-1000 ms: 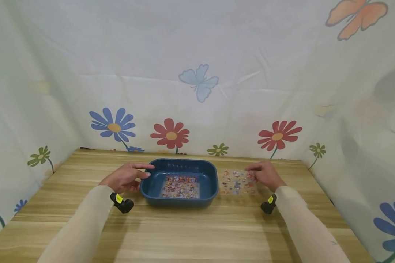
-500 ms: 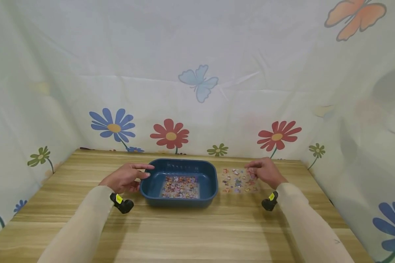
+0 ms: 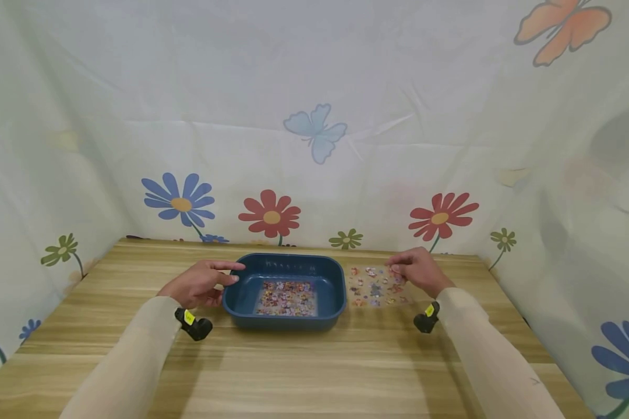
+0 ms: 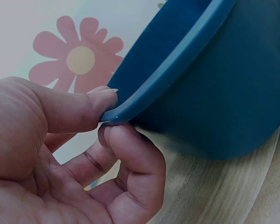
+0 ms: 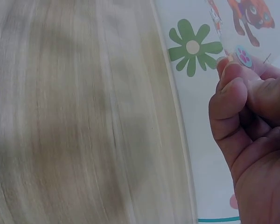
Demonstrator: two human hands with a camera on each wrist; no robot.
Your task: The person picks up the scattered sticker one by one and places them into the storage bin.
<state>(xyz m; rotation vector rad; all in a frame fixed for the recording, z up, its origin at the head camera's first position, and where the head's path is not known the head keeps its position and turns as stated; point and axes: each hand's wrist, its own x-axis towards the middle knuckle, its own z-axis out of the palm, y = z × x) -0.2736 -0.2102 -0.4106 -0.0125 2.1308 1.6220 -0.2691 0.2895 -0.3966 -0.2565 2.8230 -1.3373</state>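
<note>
A dark blue rectangular basin (image 3: 285, 323) stands on the wooden table, and a sheet of small colourful stickers (image 3: 287, 299) lies flat on its bottom. My left hand (image 3: 196, 284) pinches the basin's left rim between thumb and curled fingers, as the left wrist view shows close up. To the right of the basin, my right hand (image 3: 420, 272) pinches a clear sticker sheet (image 3: 375, 287) with cartoon animals by its right edge. In the right wrist view, thumb and finger (image 5: 233, 95) hold its corner. Whether the sheet touches the table is hard to tell.
The wooden table (image 3: 304, 372) reaches back to a white cloth backdrop (image 3: 215, 139) printed with flowers and butterflies. More cloth hangs along both sides. A black wrist camera (image 3: 195, 326) is strapped to the left wrist, and another camera (image 3: 426, 318) to the right.
The right hand lifts slightly with the clear sticker sheet, then shifts a little left towards the basin. My left hand and the basin stay in place.
</note>
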